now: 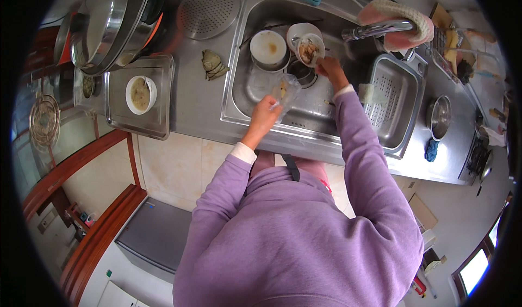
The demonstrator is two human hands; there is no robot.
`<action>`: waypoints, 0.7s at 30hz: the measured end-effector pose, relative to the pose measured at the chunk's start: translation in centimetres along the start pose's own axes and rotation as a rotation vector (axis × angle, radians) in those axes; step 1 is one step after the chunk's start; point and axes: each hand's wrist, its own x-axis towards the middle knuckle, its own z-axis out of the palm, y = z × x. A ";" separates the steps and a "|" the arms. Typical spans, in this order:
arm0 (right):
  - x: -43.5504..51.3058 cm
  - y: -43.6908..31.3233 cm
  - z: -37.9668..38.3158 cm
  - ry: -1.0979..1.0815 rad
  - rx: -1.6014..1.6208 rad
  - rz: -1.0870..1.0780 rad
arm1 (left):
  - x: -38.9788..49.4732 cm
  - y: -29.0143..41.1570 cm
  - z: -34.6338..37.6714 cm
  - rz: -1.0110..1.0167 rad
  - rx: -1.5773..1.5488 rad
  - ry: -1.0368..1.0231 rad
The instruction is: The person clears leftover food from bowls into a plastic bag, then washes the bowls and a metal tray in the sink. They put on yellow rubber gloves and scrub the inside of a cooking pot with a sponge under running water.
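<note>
My left hand (265, 113) grips a clear plastic bag (290, 93) with yellowish food scraps in it, over the front of the steel sink (261, 121). Farther back, my right hand (329, 67) holds a small white bowl (310, 48) of brownish scraps by its near edge, tilted towards me. Behind it another white bowl (299, 30) rests in the basin. To its left a white bowl with a brown stain (268, 47) sits on a metal bowl. The round drain opening (301, 72) lies below the small bowl. Dark chopsticks lie along the back of the basin.
A leaf-wrapped bundle (213, 64) and a perforated steel disc (209, 11) lie left of the sink. A bowl of soup (140, 95) stands on a metal tray (163, 103). The faucet (379, 29), draped with a cloth, reaches over from the right, above a perforated draining basket (381, 103).
</note>
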 end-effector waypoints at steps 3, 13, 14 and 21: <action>-2.9 1.2 -0.6 0.020 -0.011 0.026 | 0.3 0.1 -0.3 0.009 0.051 0.058; -13.6 1.2 3.9 -0.120 -0.162 -0.016 | 1.3 3.3 -0.1 -0.111 -0.038 -0.104; -14.4 1.0 4.3 -0.164 -0.215 0.012 | 1.4 3.3 -0.3 -0.121 -0.056 -0.080; -16.2 0.9 5.8 -0.329 0.152 0.069 | 2.0 1.8 -1.8 -0.197 -0.186 -0.094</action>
